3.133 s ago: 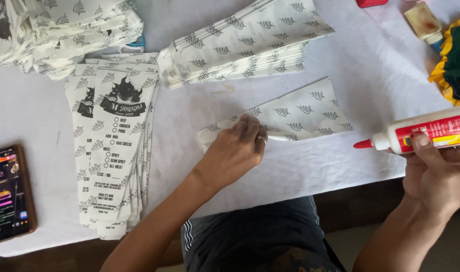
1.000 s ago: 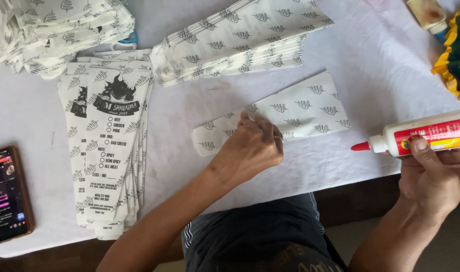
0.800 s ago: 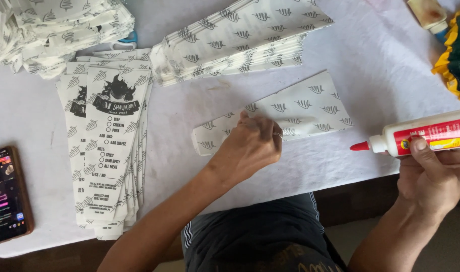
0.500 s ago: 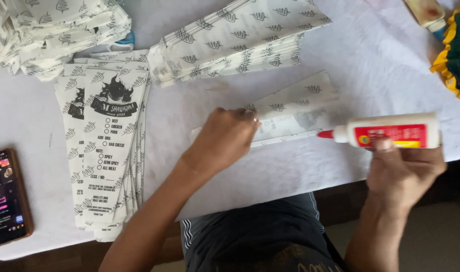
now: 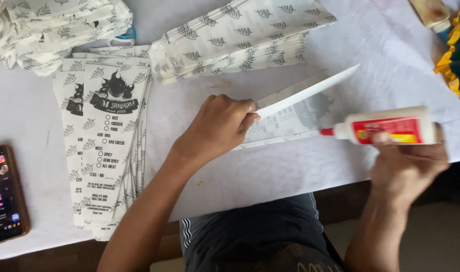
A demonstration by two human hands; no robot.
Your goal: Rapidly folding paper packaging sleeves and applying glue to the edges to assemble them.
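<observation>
Centre frame: our left hand (image 5: 217, 128) pinches the white printed paper sheet's (image 5: 290, 123) lifted flap; our right hand (image 5: 408, 163) grips the red-labelled white glue bottle (image 5: 386, 130), nozzle touching the sheet.

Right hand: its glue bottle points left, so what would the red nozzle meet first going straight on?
Probably the open paper sheet, at the nozzle tip of the glue bottle in the right hand; further on, the left hand.
</observation>
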